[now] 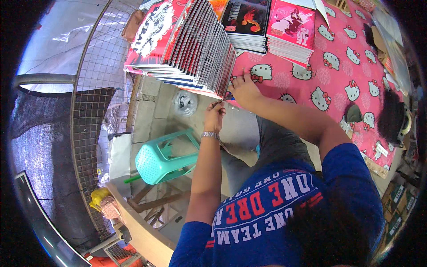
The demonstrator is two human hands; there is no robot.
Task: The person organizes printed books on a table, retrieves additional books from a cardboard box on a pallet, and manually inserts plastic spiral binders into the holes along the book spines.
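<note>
A tall stack of wire-bound notebooks (202, 49) stands at the table's near-left edge, its coiled spines toward me. Just below the stack's lowest corner, my left hand (214, 116) is closed, thumb and fingers pinched together; what they hold, if anything, is too small to make out. A metal-band watch (210, 134) circles that wrist. My right hand (246, 92) lies on the pink patterned tablecloth (307, 82) beside the stack's base, fingers apart and slightly bent. Its fingertips are close to the bottom notebooks. Something small and blue shows between the two hands, partly hidden.
Behind the stack lie black-covered notebooks (246, 22) and pink-covered notebooks (291, 29). A dark green rounded item (354, 114) sits on the cloth at right. Below the table edge are a clear plastic bag (184, 103) and a turquoise stool (153, 164). Wire mesh (95, 133) borders the left.
</note>
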